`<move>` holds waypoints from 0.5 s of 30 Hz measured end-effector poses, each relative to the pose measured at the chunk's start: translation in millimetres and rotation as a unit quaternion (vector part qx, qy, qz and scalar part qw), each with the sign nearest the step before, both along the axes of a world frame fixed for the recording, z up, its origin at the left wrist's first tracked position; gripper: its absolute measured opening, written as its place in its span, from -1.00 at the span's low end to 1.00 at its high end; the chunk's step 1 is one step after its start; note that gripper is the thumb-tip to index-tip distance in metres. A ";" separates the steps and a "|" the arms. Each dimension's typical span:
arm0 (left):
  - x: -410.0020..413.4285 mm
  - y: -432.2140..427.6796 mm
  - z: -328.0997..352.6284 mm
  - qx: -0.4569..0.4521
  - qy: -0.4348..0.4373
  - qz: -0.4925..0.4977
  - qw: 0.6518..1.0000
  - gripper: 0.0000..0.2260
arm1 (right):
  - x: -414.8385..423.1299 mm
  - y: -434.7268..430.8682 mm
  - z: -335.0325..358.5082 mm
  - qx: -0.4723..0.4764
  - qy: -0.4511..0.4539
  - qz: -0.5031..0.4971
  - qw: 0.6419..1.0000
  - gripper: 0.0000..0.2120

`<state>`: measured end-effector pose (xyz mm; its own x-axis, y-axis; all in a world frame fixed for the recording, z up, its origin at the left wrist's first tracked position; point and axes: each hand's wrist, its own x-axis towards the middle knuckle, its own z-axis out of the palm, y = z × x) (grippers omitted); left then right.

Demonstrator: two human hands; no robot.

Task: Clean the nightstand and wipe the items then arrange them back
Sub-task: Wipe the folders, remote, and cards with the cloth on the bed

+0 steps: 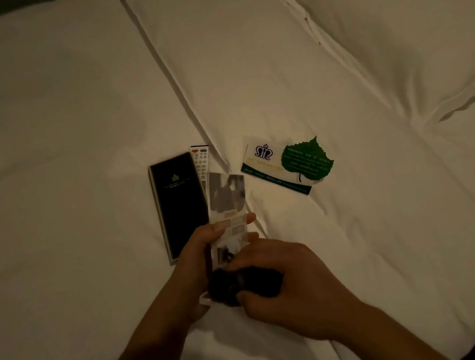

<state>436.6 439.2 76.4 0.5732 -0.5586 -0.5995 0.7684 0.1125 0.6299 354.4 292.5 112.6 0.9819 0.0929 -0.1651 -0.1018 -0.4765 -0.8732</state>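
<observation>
A tall, narrow printed card with blurred photographs (pixel 227 210) stands over the white bedding (pixel 62 110), pinched along its left edge by the left hand (pixel 205 244), thumb laid across its face. The right hand (pixel 285 286) reaches in from the lower right, fingers curled around a dark crumpled cloth (pixel 241 283) pressed against the card's lower end. Just left lie a black booklet (pixel 178 203) and a white remote control (pixel 200 161); a white card bearing a green leaf-shaped tag (pixel 306 159) rests further right.
</observation>
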 end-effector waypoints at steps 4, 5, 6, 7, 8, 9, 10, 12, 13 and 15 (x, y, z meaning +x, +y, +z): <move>-4.4 3.4 -1.5 -0.051 0.041 0.007 0.998 -0.32 | 4.1 -7.1 -21.7 -0.131 0.044 -0.077 0.987 -0.76; -6.5 2.6 -0.2 -0.058 0.051 0.020 0.997 -0.38 | 4.9 -6.7 -26.3 -0.127 0.044 -0.125 0.983 -0.76; -8.6 1.7 2.5 -0.054 0.064 0.035 0.996 -0.47 | 5.3 -5.0 -28.7 -0.108 0.041 -0.176 0.978 -0.74; -10.8 1.0 3.6 -0.047 0.080 0.051 0.994 -0.54 | 5.5 -1.3 -28.3 -0.075 0.035 -0.218 0.972 -0.74; -12.7 0.3 4.3 -0.034 0.098 0.065 0.992 -0.57 | 5.6 4.2 -25.4 -0.032 0.025 -0.241 0.970 -0.74; -14.4 -0.2 3.2 -0.028 0.112 0.076 0.990 -0.57 | 6.4 11.9 -19.5 0.009 0.012 -0.241 0.970 -0.74; -16.0 -1.4 3.8 -0.024 0.124 0.090 0.988 -0.55 | 7.5 20.5 -13.7 0.034 -0.007 -0.220 0.975 -0.73; -18.8 -1.7 3.8 -0.024 0.149 0.120 0.981 -0.48 | 11.9 32.6 -11.1 -0.009 -0.066 -0.172 0.983 -0.70; -20.4 -1.3 4.7 -0.020 0.153 0.113 0.981 -0.45 | 16.9 33.5 -15.5 -0.055 -0.092 -0.165 0.980 -0.69; -23.3 3.1 5.8 -0.010 0.147 0.070 0.987 -0.42 | 30.8 26.7 -27.7 -0.105 -0.099 -0.202 0.969 -0.69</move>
